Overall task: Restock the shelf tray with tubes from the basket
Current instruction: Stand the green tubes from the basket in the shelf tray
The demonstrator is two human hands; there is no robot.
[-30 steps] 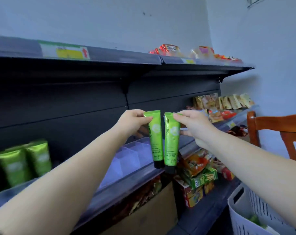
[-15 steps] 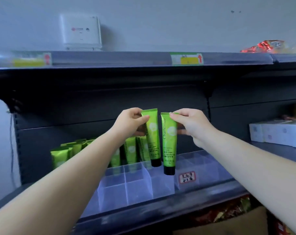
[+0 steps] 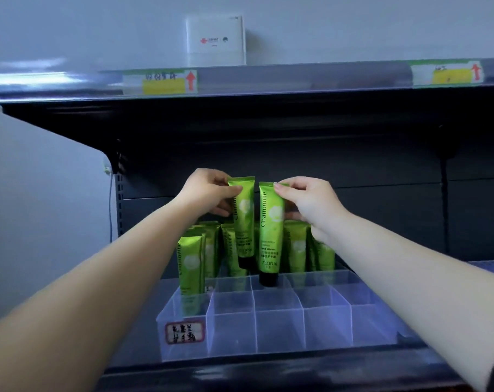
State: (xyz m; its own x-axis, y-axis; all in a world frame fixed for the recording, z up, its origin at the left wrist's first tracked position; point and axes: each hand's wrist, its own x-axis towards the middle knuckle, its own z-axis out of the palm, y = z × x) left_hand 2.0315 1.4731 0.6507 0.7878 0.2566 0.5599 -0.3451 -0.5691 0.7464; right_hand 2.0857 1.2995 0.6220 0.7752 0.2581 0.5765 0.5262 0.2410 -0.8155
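Each hand, left (image 3: 209,193) and right (image 3: 310,206), pinches an upright tube (image 3: 244,222) by its crimp, caps down, just above the tray (image 3: 279,332).

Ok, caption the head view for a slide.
Both hands, left and right, each hold a green tube cap-down over the clear divided tray.

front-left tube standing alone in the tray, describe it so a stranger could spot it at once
Start at the clear divided tray on the dark shelf, with its red-bordered label at the front left. Just behind that label stands one green tube, cap down. It alone stands forward of the back row, and neither hand holds it.
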